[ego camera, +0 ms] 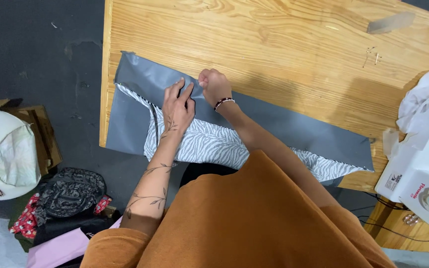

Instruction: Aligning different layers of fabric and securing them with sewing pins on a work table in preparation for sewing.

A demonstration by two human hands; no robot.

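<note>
The left hand (pixel 177 106) lies flat, fingers spread, on the grey fabric (pixel 140 79) over the zebra-print fabric (pixel 209 144). The right hand (pixel 213 87), just beside it, pinches the grey fold on the wooden table (pixel 274 44).

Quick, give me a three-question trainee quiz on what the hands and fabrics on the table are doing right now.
1. True or false: the left hand lies flat on the fabric.
2. Which fabric is the right hand pinching? A grey fabric B zebra fabric C the white cloth
3. What stands at the table's right end?

Key
1. True.
2. A, at its folded edge.
3. A white sewing machine.
</note>
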